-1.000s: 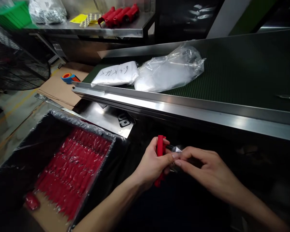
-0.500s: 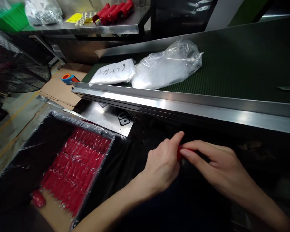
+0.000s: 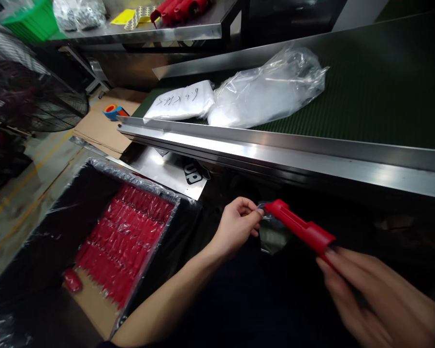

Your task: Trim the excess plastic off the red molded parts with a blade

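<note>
My right hand (image 3: 369,290) grips the near end of a long red plastic part (image 3: 300,227), whose far tip points up and left. My left hand (image 3: 235,224) pinches the edge of a small clear plastic bag (image 3: 271,234) that hangs just under the red part's tip. The tip sits at the bag's mouth; whether it is inside I cannot tell. To the left, a black-lined cardboard box (image 3: 43,232) holds several bagged red parts (image 3: 128,237) laid in rows.
A conveyor with a green belt (image 3: 366,111) and a steel rail (image 3: 275,150) runs above my hands, carrying a white packet (image 3: 181,102) and a clear bag (image 3: 271,89). A fan (image 3: 29,87), a tape roll (image 3: 112,111) and a steel table with red parts (image 3: 179,6) lie beyond.
My hands were joined around the red part. Now they have drawn apart: the right hand has pulled back to the right holding the part, and the left keeps the small bag.
</note>
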{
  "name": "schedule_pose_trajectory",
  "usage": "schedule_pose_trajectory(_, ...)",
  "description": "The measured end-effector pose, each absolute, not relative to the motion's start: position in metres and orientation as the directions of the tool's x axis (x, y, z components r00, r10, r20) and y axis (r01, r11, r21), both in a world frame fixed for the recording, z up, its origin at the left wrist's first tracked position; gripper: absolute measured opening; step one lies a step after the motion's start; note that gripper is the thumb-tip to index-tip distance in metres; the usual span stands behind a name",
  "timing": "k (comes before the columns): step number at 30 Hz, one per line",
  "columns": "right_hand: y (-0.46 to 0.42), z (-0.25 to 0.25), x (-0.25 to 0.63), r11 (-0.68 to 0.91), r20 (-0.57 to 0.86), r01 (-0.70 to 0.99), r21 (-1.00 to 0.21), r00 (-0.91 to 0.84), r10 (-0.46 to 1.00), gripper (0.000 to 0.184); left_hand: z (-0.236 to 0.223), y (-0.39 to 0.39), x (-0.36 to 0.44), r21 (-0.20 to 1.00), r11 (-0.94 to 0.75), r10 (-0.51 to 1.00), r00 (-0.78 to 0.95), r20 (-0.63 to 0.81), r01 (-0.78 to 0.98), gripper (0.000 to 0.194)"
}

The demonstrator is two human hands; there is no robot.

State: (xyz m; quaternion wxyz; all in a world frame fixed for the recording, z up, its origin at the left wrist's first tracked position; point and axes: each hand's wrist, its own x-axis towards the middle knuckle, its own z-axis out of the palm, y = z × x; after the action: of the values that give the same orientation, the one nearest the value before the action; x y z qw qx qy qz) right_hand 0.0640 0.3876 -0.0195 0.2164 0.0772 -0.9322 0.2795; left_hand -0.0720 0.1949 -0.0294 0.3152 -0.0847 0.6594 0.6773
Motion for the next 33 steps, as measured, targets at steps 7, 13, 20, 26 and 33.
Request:
schedule_pose_trajectory(7, 0.383, -0.017, 0.056, 0.817, 0.387, -0.472, -0.331, -0.858, -0.339, 0.044, -0.027, 0.188, -0.065, 0.887, 0.065, 0.334, -0.827, -0.451, -0.458, 0.020)
schedule_pose_trajectory(13, 0.380, -0.012, 0.046, 0.736, 0.454, -0.621, -0.270, -0.756, -0.471, 0.035, -0.031, 0.178, -0.051, 0.975, 0.177, 0.318, -0.930, -0.183, -0.131, 0.010)
schedule_pose_trajectory(20, 0.320, -0.016, 0.047, 0.668, 0.253, 0.118, -0.735, -0.866, 0.431, 0.017, -0.044, 0.185, -0.018, 0.988, 0.152, 0.134, -0.990, -0.035, -0.014, 0.009)
schedule_pose_trajectory(26, 0.299, -0.036, 0.052, 0.353, 0.074, 0.146, -0.924, -0.838, 0.540, 0.019, -0.049, 0.188, -0.004, 0.992, 0.114, 0.127, -0.991, 0.041, 0.055, 0.011)
schedule_pose_trajectory(33, 0.353, -0.036, 0.024, 0.649, 0.339, -0.546, -0.530, -0.838, -0.428, 0.045, -0.018, 0.160, -0.014, 0.966, 0.183, 0.177, -0.973, 0.151, 0.183, 0.008)
